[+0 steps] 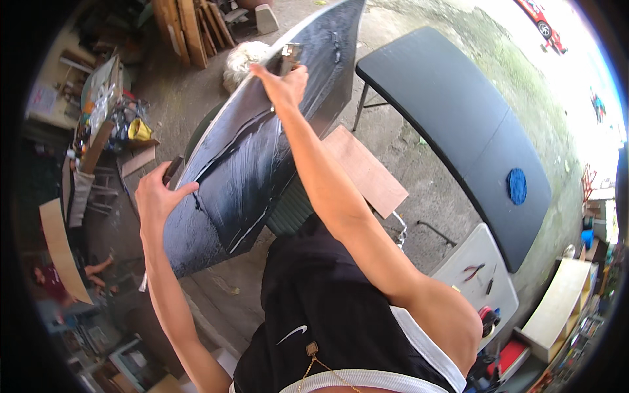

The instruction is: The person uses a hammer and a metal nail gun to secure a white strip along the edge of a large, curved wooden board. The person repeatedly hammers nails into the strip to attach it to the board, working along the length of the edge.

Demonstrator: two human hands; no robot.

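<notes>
A large dark panel with a streaked, glossy face and a pale edge stands tilted before me. My left hand grips its left edge, thumb lying on the face. A short dark-brown piece shows between that thumb and the fingers; its kind is unclear. Farther up, my right hand is closed at the panel's upper left part, its thumb reaching to the edge. Beside the right fingers is a small metal-looking piece; I cannot tell whether it is fixed to the panel or held. Loose dark strands or cracks cross the panel's face.
To the right stands a black folding table bearing a blue round pad. A white table nearer me carries pliers. A plywood board lies below the panel. White shaggy material and wooden planks are behind it.
</notes>
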